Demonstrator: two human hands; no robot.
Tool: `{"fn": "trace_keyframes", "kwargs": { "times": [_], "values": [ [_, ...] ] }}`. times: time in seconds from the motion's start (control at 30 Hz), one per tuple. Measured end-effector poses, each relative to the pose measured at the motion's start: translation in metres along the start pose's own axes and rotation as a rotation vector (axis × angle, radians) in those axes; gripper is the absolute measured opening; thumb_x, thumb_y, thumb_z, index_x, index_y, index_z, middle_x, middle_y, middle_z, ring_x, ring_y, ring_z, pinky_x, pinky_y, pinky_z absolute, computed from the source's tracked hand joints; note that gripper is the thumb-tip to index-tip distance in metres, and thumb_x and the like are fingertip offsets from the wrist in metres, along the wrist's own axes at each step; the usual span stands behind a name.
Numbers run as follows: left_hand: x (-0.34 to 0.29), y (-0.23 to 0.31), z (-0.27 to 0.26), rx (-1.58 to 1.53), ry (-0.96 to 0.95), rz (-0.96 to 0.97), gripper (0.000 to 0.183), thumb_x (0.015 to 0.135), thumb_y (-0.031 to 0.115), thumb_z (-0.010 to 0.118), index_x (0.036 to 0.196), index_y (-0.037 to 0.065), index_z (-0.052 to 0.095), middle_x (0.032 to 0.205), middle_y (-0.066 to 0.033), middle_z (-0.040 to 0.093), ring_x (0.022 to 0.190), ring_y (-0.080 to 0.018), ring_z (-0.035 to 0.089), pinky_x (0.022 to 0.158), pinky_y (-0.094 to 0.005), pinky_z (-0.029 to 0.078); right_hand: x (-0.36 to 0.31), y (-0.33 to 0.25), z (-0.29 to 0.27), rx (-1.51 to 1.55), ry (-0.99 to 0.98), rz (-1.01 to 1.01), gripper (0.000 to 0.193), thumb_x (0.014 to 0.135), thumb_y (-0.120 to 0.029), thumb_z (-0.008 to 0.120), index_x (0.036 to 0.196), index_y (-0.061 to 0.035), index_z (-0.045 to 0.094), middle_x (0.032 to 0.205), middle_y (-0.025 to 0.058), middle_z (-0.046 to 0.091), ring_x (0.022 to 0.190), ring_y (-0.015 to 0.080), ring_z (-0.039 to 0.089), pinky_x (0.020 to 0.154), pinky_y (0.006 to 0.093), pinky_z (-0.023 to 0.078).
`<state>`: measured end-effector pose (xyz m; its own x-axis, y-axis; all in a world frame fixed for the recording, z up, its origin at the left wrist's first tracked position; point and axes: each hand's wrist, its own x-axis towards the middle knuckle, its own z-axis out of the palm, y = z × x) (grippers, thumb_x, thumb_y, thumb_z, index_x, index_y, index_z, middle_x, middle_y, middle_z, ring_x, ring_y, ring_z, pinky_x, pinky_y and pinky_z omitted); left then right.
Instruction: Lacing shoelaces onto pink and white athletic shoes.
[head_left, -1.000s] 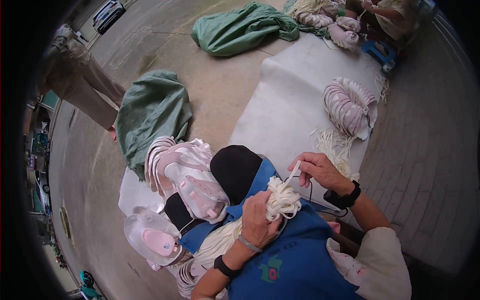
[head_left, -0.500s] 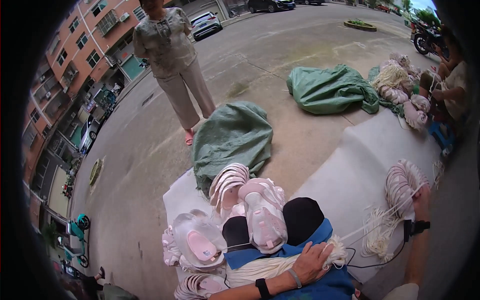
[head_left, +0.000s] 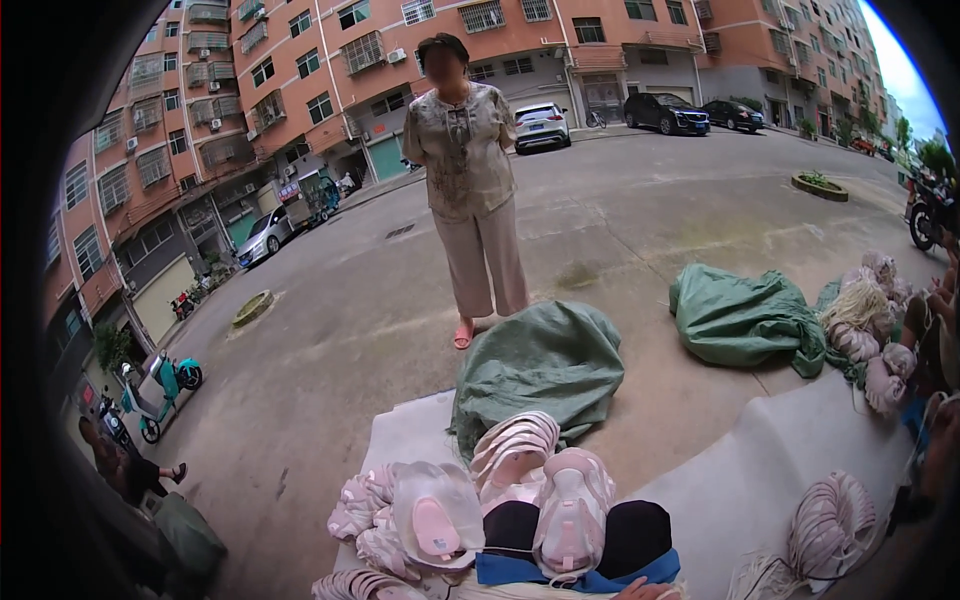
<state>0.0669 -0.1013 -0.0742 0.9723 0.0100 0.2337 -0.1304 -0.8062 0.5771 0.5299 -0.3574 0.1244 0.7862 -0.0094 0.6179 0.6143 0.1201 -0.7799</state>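
Observation:
At the bottom edge, my left hand [head_left: 648, 590] shows only in part, its fingers closed over a bundle of whitish laces [head_left: 520, 592]. My right hand [head_left: 942, 435], dim and blurred at the right rim, is raised with a white lace [head_left: 917, 452] running from it. Between my black-covered knees stands a pink and white sneaker upper [head_left: 570, 515], with a blue cloth [head_left: 630, 578] below it. To its left lies another upper with a pink insole piece [head_left: 435, 525]. Behind them curves a nested stack of uppers [head_left: 515, 450].
Pale sheeting [head_left: 700, 490] covers the ground, bearing a ring of nested uppers [head_left: 830, 525] at right. Two green sacks [head_left: 540, 365] lie ahead. A person [head_left: 465, 190] stands beyond the nearer one. More uppers [head_left: 865, 330] are piled far right near another person, beside a motorbike [head_left: 930, 215].
My view has tipped up and levelled, so the things in my lap sit lower. My right hand has swung out to the right rim; my left hand has mostly dropped out of the picture.

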Motion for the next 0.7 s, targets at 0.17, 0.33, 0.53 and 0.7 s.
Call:
{"fn": "trace_keyframes", "kwargs": {
  "times": [0.17,0.33,0.53,0.7],
  "values": [
    [0.002,-0.022,-0.038,-0.632,0.144,-0.227,0.046,0.085,0.023,0.06,0.125,0.003,0.053,0.125,-0.0165,0.054,0.12,-0.0314,0.051,0.103,-0.0406,0.036,-0.156,-0.006,0.206,0.744,-0.406,0.657,0.007,0.095,-0.013,0.049,0.093,-0.0079,0.053,0.056,-0.0067,0.038,0.045,0.0065,0.045,0.053,0.0312,0.054],
    [0.005,-0.045,-0.109,-1.917,0.175,-0.292,0.07,0.083,0.027,0.062,0.142,0.003,0.032,0.133,-0.0129,0.046,0.121,-0.028,0.047,0.106,-0.0477,0.033,-0.279,-0.102,0.291,0.747,-1.427,0.976,0.021,0.099,-0.015,0.048,0.1,0.0022,0.06,0.069,0.0043,0.06,0.061,0.008,0.057,0.057,0.0194,0.045],
    [-0.033,-0.083,-0.185,-2.058,0.718,0.027,0.047,0.096,0.028,0.048,0.134,0.001,0.042,0.111,-0.0114,0.056,0.099,-0.0241,0.057,0.096,-0.0409,0.042,-0.299,-0.097,0.288,0.586,-1.715,0.867,0.021,0.099,-0.017,0.049,0.101,-0.0004,0.062,0.064,-0.0015,0.053,0.056,0.0052,0.051,0.05,0.0197,0.038],
    [-0.097,-0.113,-0.205,-1.971,1.09,-0.192,0.026,0.101,0.025,0.042,0.105,0.005,0.059,0.075,-0.001,0.047,0.062,-0.0133,0.047,0.064,-0.0293,0.041,-0.293,-0.078,0.269,0.353,-1.584,0.98,0.016,0.096,-0.014,0.053,0.098,-0.0026,0.063,0.064,-0.0016,0.051,0.051,0.0054,0.046,0.046,0.02,0.035]
  ]
}}
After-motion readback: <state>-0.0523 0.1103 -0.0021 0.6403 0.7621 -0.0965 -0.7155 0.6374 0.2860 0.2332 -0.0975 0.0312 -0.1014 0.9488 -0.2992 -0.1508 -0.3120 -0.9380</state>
